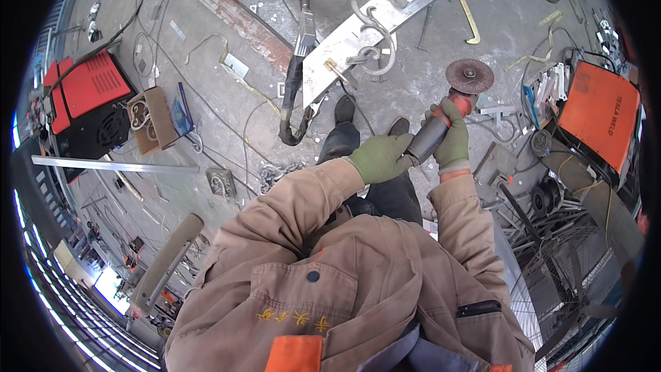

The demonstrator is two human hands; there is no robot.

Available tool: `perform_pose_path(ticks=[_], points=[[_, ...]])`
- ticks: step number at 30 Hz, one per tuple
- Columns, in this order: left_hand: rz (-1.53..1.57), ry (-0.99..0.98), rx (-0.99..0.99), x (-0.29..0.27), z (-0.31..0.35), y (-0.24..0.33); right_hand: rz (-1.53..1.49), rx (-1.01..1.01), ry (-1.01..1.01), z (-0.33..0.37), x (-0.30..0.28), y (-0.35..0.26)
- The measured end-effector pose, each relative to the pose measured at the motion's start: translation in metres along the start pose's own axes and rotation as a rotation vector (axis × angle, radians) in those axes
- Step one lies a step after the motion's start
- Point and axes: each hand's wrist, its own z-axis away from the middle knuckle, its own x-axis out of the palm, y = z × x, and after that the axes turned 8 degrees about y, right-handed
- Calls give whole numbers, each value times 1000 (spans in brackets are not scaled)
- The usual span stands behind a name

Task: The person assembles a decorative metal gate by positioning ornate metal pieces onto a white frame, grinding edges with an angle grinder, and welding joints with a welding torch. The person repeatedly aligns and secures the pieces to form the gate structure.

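Fingers (449, 111) of the right hand (453, 141), in a green glove, wrap around the dark body of an angle grinder (425, 140) just behind its red head (461, 102). The left hand (377, 159), gloved alike, closes its fingers on the rear end of the same tool, so both hands hold it. The grinder slants up and to the right in front of the person's legs, above the floor (506, 33), and its round reddish-brown disc (469, 76) points away from the body, flat side upward. Nearer the floor's far side, a white flat bar (313, 89) runs diagonally; a grey metal scroll (375, 27) lies across its right edge, and a black cable (292, 86) passes beside its near left corner. Right of the scroll, beyond the disc, a yellow C-shaped handle (469, 19) rests on the floor. Two dark shoes (344, 111) show between the near end of the white bar and the hands. Toward the floor's left edge stands a red-and-black machine (96, 86), with an open cardboard box (160, 124) just beside it; toward the right edge stands an orange machine (597, 114).
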Motion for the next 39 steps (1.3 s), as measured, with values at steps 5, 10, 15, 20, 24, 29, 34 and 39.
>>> perform_pose_path(ticks=[5, 10, 15, 20, 24, 29, 34, 39], points=[[264, 118, -17, -2, 10, -1, -45, 29, -13, 9, 8, 1], [372, 230, -182, 20, 11, 3, -64, 85, 6, -9, 4, 6], [263, 338, -259, 21, 13, 13, -53, 86, 11, -10, 13, 11], [232, 375, -275, 17, 12, 11, -36, 67, -4, -6, 23, 14], [213, 388, -308, 20, 11, 9, -45, 38, 36, -10, 26, 19], [383, 395, -299, 31, 12, -6, -59, 39, 59, -25, 18, 26], [381, 386, -163, 12, 11, -3, -62, 100, 52, -14, 28, 19], [169, 372, -188, -1, 5, 3, -96, 109, -13, -14, 32, 21]])
